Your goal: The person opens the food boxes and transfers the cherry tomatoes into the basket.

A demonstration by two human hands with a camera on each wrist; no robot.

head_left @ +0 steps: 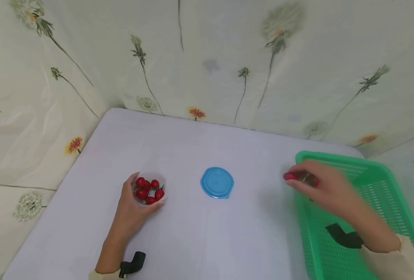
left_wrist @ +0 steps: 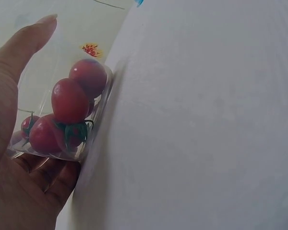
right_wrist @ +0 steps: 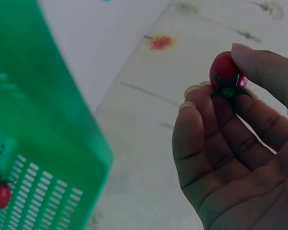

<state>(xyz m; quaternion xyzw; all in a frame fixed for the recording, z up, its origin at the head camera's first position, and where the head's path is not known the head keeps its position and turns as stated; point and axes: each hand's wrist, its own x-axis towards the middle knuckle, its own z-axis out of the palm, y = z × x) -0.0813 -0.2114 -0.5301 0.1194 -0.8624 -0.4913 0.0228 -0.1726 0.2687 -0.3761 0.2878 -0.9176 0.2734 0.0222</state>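
Note:
My left hand [head_left: 132, 212] curls round a small clear plastic cup [left_wrist: 98, 127] on the table. Inside the cup lie several red cherry tomatoes [head_left: 142, 193], some with green stems. Over the left rim of a green plastic basket [head_left: 385, 171], my right hand [head_left: 327, 186] pinches a cherry tomato [right_wrist: 224, 67] between thumb and fingers. In the right wrist view its green calyx faces the camera. A blue round lid [head_left: 216, 182] lies flat on the table between the two hands.
More cherry tomatoes [right_wrist: 1, 195] sit in the green basket at the table's right side. The white table [head_left: 179, 144] meets a flower-patterned curtain [head_left: 210, 62] at its back and left edges.

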